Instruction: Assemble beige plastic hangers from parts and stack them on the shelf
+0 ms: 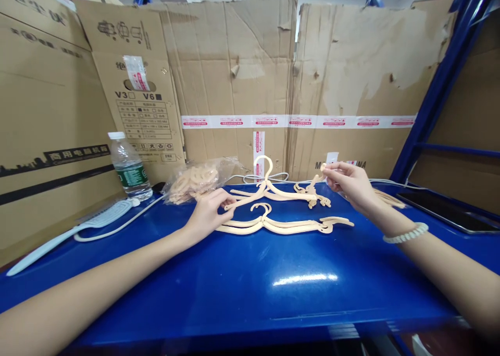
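My left hand (211, 214) is closed round the left end of a beige clothes hanger (289, 193), its hook pointing up. In front of that hanger lie more beige hangers (291, 228) close together, with a loose curved beige piece (338, 221) at their right end. Raised above the table at the right, my right hand (349, 185) pinches a small beige piece (323, 168) between thumb and fingertips; its exact kind is too small to make out. Below and left of it, small beige hook-like pieces (322, 200) lie in a heap beside the upright hanger.
Behind the left hand lies a clear plastic bag (193, 181) of beige parts. A water bottle (128, 166) and a pale blue hairbrush (105, 215) are at the left. A dark tablet (453, 210) lies far right. Cardboard sheets (234, 64) wall the back of the blue table (242, 288).
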`<act>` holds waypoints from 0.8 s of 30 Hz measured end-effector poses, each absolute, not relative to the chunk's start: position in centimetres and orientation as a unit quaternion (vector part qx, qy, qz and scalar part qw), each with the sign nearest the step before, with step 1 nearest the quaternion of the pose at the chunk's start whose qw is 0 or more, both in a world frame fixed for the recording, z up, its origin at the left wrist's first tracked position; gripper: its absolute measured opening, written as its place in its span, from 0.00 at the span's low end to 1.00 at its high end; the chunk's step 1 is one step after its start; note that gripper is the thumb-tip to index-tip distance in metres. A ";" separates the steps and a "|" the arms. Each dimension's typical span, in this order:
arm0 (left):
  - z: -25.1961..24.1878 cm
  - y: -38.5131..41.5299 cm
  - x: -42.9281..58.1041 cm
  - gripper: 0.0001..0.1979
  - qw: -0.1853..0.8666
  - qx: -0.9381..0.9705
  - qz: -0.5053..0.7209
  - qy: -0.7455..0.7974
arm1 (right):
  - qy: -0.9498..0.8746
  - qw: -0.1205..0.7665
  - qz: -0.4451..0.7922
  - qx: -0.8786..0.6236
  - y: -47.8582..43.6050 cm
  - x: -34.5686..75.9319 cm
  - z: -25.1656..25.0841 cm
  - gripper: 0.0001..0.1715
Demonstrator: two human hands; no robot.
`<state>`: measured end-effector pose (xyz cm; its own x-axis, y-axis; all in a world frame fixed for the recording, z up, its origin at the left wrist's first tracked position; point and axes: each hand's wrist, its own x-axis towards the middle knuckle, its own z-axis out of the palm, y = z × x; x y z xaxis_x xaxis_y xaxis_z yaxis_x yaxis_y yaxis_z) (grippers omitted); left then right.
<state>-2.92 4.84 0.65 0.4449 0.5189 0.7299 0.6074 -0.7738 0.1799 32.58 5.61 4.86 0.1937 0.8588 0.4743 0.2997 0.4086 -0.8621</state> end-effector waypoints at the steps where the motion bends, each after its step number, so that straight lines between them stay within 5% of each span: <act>1: 0.6 4.7 -2.8 0.04 0.056 -0.850 -0.410 -0.325 | -0.586 0.596 0.266 -0.480 5.3 32.2 4.8 0.17; 20: -0.3 4.6 -2.4 0.03 0.039 -0.851 -0.406 -0.330 | -0.462 0.571 0.520 -0.436 5.3 31.5 3.9 0.18; 24: -0.5 4.9 -2.5 0.03 0.043 -0.850 -0.397 -0.343 | -0.482 0.524 0.550 -0.436 5.4 32.1 4.3 0.11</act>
<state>-2.52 4.87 -0.49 0.4495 0.5489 0.7047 0.6170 -0.7613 0.1995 32.08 5.37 4.29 -0.0705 0.9971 0.0270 -0.1567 0.0157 -0.9875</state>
